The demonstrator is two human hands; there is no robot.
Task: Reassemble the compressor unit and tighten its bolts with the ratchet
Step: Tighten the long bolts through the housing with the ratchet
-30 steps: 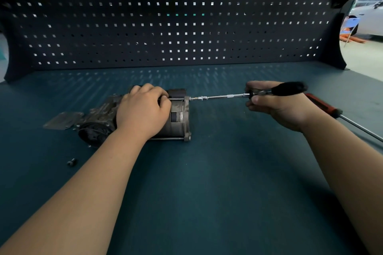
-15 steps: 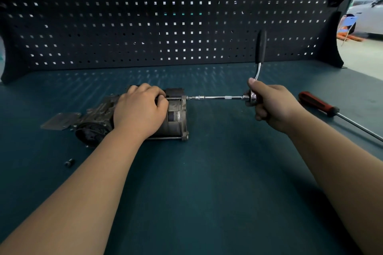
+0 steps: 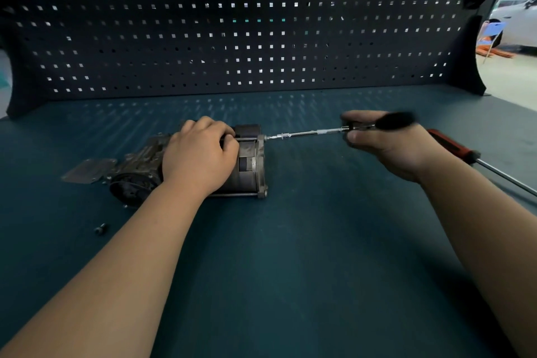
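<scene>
The right hand (image 3: pixel 389 151) has its fingers (image 3: pixel 353 117) curled round the head of the ratchet (image 3: pixel 395 120), whose black grip is blurred. From there the extension bar (image 3: pixel 308 133) runs level and leftward to the end plate of the compressor (image 3: pixel 251 163). The left hand (image 3: pixel 200 154) grips the compressor's body, which lies on the bench (image 3: pixel 290 241).

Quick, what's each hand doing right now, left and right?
Left hand: grips the compressor, fingers curled over its top.
Right hand: holds the ratchet, whose extension reaches the compressor's end.
</scene>
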